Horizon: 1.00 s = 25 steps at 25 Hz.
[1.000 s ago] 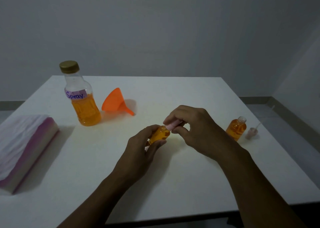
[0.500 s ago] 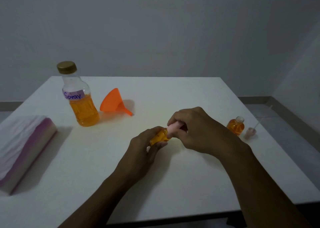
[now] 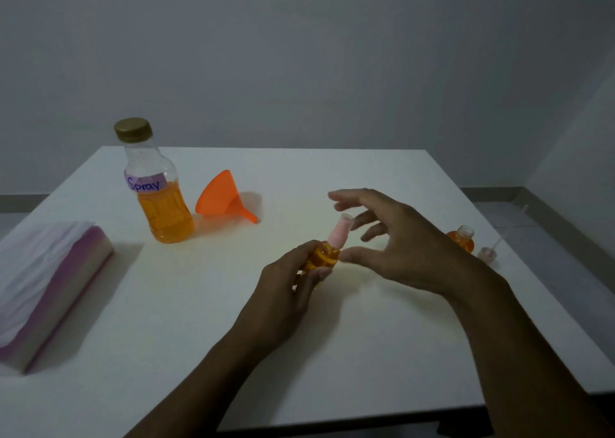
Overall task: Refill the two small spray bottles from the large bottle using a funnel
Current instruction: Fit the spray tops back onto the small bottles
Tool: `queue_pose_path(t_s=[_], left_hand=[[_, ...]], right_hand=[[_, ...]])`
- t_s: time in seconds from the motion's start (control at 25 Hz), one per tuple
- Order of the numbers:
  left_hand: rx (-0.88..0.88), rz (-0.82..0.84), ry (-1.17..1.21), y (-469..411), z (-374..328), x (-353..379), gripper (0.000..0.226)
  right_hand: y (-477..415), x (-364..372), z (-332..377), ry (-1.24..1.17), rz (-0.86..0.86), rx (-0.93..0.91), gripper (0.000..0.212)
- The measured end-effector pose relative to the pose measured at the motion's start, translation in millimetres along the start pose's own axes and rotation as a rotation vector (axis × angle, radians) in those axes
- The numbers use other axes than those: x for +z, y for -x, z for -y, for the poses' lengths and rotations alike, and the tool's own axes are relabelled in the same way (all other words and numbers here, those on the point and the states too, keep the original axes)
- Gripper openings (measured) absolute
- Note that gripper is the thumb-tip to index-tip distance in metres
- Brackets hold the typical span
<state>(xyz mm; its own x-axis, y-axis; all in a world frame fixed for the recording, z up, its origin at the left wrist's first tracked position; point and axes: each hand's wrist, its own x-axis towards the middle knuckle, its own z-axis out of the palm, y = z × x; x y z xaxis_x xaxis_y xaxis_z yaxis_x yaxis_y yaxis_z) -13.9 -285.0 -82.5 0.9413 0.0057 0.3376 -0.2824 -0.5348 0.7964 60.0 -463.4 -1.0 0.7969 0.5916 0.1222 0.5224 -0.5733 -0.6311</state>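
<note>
The left hand [image 3: 286, 291] is gripping a small spray bottle [image 3: 324, 258], pink sprayer [image 3: 340, 234] tilting upward; the right hand [image 3: 396, 241] is hovering beside it, fingers spread and blurring; the bottle's base is hiding behind fingers.

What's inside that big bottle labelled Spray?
The big bottle holds orange liquid filling its lower half, clear above. The purple label hides a strip; a gold cap closes it.

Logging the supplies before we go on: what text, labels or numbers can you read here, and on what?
"Spray." is handwritten on a purple label on the large bottle.
No text shows on the funnel, on the small bottle in the left hand, on the open small bottle at the right, or on the tissue pack.
</note>
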Motion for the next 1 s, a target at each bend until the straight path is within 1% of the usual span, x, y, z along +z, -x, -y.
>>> queue_pose_path(t_s=[0.08, 0.16, 0.2, 0.24, 0.36, 0.4, 0.44, 0.48, 0.52, 0.56, 0.64, 0.72, 0.76, 0.84, 0.88, 0.96, 1.0], left_hand=[[0.006, 0.006, 0.004, 1, -1, -1, 0.019], [0.014, 0.013, 0.003, 1, -2, -1, 0.02], [0.012, 0.014, 0.0, 1, -1, 0, 0.021], [0.008, 0.014, 0.0, 1, 0, 0, 0.022], [0.0, 0.027, 0.0, 0, 3, 1, 0.027], [-0.002, 0.033, -0.011, 0, 2, 1, 0.027], [-0.001, 0.038, -0.014, 0, 2, 1, 0.025], [0.004, 0.038, -0.01, 0, 1, 1, 0.023], [0.009, 0.037, -0.006, 0, 0, 1, 0.023], [0.01, 0.034, -0.004, 1, 0, 1, 0.024], [0.01, 0.032, -0.014, 0, 2, 2, 0.03], [0.018, 0.036, -0.029, 0, 5, 3, 0.03], [0.022, 0.034, -0.025, 0, 6, 3, 0.026], [0.027, 0.026, -0.016, 0, 6, 3, 0.024], [0.024, 0.029, -0.02, 1, 6, 4, 0.026], [0.018, 0.04, -0.034, 1, 5, 4, 0.034], [0.017, 0.046, -0.035, 1, 5, 4, 0.035]], right_hand=[[0, 2, -2, -0.05, -0.027, -0.094, 0.046], [-2, 7, -2, -0.003, -0.112, -0.069, 0.028], [-3, 9, -1, 0.037, -0.149, -0.036, 0.027], [-3, 10, -2, 0.064, -0.164, -0.011, 0.033], [-1, 5, -4, -0.004, -0.065, -0.019, 0.055], [0, 5, -5, -0.035, -0.039, -0.049, 0.056], [1, 6, -8, -0.043, -0.037, -0.083, 0.05], [0, 8, -9, -0.025, -0.064, -0.099, 0.039], [0, 10, -9, 0.011, -0.105, -0.083, 0.029], [0, 10, -8, 0.051, -0.146, -0.051, 0.027], [-1, 10, -7, 0.076, -0.164, -0.016, 0.043], [1, 5, -6, 0.014, -0.104, -0.044, 0.054], [2, 4, -7, -0.01, -0.079, -0.074, 0.051], [1, 7, -9, 0.015, -0.093, -0.103, 0.03], [0, 10, -10, 0.056, -0.123, -0.07, 0.021], [-3, 13, -9, 0.156, -0.183, 0.031, 0.034], [-4, 13, -9, 0.182, -0.181, 0.053, 0.04]])
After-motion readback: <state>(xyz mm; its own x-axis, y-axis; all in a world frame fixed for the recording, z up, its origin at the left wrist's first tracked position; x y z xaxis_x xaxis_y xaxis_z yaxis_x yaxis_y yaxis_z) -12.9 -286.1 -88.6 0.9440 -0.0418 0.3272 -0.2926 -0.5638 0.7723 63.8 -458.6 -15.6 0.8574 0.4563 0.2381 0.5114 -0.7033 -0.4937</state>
